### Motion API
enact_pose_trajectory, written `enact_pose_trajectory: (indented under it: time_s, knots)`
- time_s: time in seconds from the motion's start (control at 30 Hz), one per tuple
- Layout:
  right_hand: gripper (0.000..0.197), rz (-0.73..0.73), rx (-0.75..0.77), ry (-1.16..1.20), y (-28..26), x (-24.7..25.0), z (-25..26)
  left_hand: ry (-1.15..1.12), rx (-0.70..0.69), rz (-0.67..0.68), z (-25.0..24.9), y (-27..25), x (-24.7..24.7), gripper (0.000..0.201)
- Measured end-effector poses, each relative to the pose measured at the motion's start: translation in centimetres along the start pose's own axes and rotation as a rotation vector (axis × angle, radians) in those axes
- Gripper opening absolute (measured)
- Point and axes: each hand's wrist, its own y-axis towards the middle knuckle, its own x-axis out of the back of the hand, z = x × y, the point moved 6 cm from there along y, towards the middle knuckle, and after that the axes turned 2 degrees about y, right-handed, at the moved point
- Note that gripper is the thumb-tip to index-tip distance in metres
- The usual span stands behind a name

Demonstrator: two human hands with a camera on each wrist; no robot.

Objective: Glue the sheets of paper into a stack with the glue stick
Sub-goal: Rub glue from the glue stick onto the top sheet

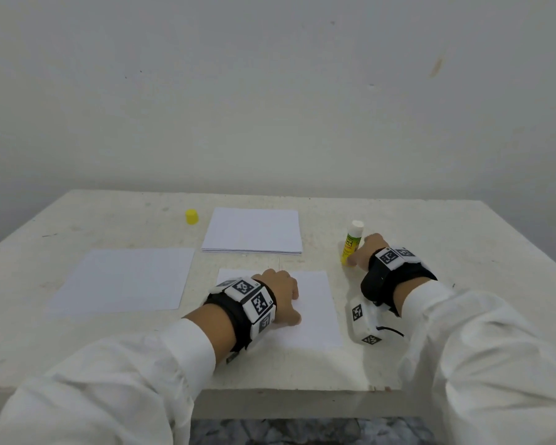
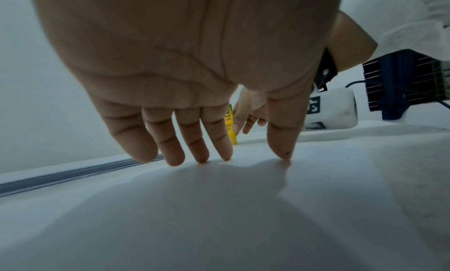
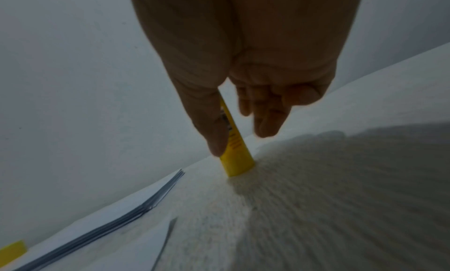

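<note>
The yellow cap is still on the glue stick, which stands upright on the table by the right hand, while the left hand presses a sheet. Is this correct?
Not quite: the cap is off. In the head view it lies on the table left of the paper pile, and the glue stick shows its bare white tip. The rest holds: it stands upright by the right hand, and the left hand presses a sheet.

Your left hand (image 1: pixel 281 295) rests on the near sheet (image 1: pixel 315 303); the paper stack (image 1: pixel 252 231) lies beyond it, the cap (image 1: pixel 191 216) farther left. Your right hand (image 1: pixel 365 252) touches the upright glue stick (image 1: pixel 351 242).
</note>
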Motion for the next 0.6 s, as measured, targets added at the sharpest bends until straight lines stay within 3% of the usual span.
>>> enact_pose_trajectory:
  time_s: [0.03,0.1,0.2,0.3,0.43,0.6]
  knots:
    - [0.067,0.008,-0.025,-0.047,-0.3,0.2,-0.4,-0.018,0.002,0.0,0.1,-0.1,0.0,0.046]
    - [0.045,0.051,-0.017,-0.057,-1.6,0.4,-0.4,-0.062,0.006,0.007,0.5,-0.3,0.0,0.042]
    - [0.016,0.176,0.084,-0.117,-5.0,-0.2,1.2,-0.147,-0.015,-0.031,1.6,-1.1,1.2,0.032]
    - [0.029,0.277,0.254,-0.233,-8.8,-1.6,5.5,-0.173,-0.002,-0.103,5.0,-2.5,3.2,0.025]
    - [0.026,0.268,0.505,-0.298,-11.6,-4.3,13.6,-0.182,0.189,-0.102,13.5,-6.0,4.2,0.027]
    - [0.039,0.286,0.61,-0.374,-13.2,-10.8,22.3,-0.12,0.457,0.01,24.8,-10.4,2.4,0.051]
